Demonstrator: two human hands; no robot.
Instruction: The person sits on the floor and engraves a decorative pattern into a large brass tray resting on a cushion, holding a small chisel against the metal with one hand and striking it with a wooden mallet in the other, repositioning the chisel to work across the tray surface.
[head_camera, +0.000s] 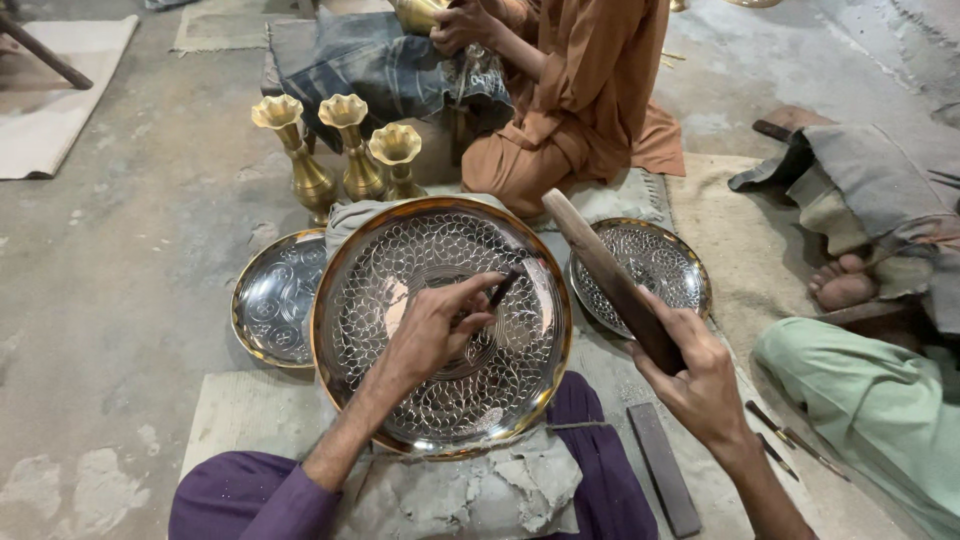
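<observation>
From the head view, the left hand (432, 330) is pinching a thin dark punch (502, 290) tight against the big engraved plate (440, 325), tip slanting onto the pattern. Right of the plate, the right hand (690, 370) is wrapping fully around a wooden striker (610, 280), raised over it. Behind the plate, three brass vases (345, 150) are standing beside a seated person (580, 100).

Chisel tip (503, 290) hidden; co-worker (580, 90) cut off.
</observation>
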